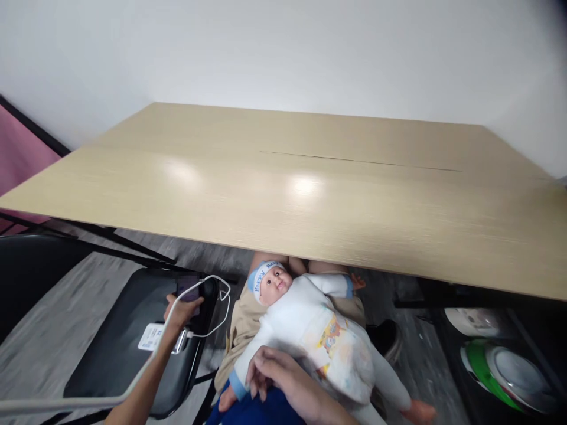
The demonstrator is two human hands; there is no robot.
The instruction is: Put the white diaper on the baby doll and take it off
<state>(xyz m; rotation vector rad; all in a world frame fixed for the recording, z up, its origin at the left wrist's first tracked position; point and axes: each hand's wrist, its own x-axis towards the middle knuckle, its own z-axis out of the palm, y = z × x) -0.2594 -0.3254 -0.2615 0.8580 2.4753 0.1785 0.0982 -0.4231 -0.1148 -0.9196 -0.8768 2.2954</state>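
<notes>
At the left, my left hand (179,313) is closed around the edges of a dark phone (189,287) over the black chair seat (119,342). Beside that wrist lie a small silver device (181,341) and a white label or card (151,336). A baby doll (305,324) in white clothes and a "Happy Baby" headband lies face up across my lap. My right hand (277,369) rests against the doll's side near its blue cuff, fingers loosely bent and slightly apart. The right forearm crosses the doll's lower side.
A long wooden table (283,200) spans the view ahead, its front edge above my knees. From the lower left, a white cable (146,372) loops to the silver device. At the right, a dark shelf holds a green-rimmed container (482,372). Pink fabric (26,147) hangs far left.
</notes>
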